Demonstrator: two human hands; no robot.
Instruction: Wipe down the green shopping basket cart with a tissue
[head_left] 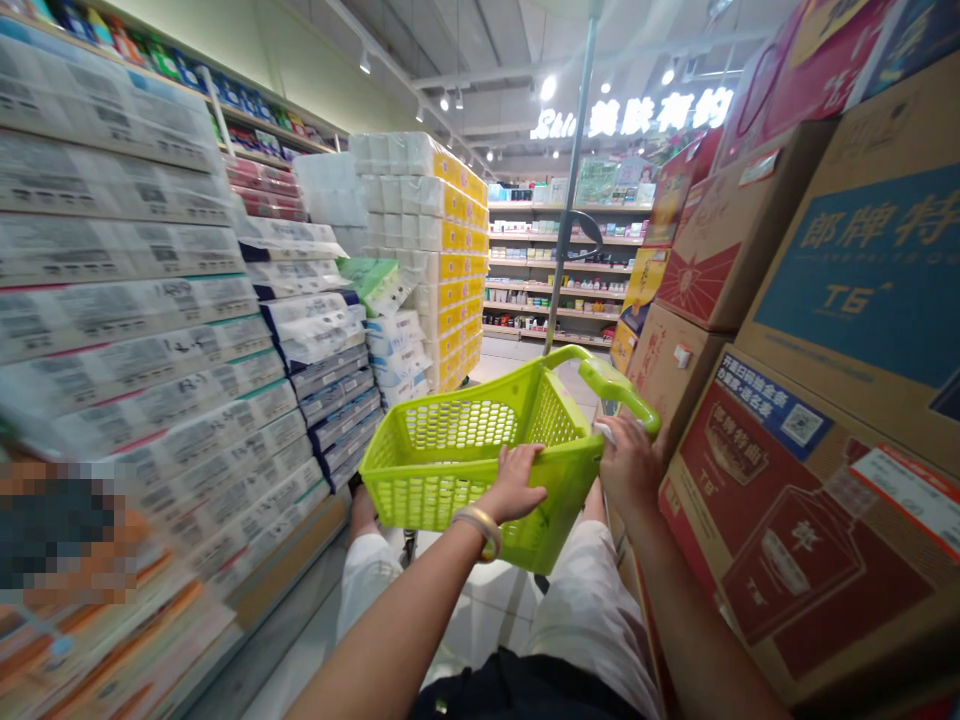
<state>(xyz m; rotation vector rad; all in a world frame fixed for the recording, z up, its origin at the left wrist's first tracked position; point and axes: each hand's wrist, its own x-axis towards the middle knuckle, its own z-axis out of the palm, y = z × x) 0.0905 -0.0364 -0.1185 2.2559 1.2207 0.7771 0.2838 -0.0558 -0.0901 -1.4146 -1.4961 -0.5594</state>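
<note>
A lime-green plastic shopping cart [442,490] with perforated sides stands turned sideways, close in front of my legs. Over its near rim my left hand [514,482] is hooked, the thumb out along the outside; a bangle [480,530] circles that wrist. My right hand [630,460] is closed around the cart's green handle [619,390] at the right end. Something small and white [604,432] shows at its fingers, too little visible to name. The part of the basket floor that I can see holds nothing.
Stacked tissue packs [135,240] rise along the left, with a yellow-and-white stack [450,260] farther on. Liquor cartons [810,540] are piled close on the right. A thin pole [574,170] stands behind the cart. Product shelves [559,260] line the far end.
</note>
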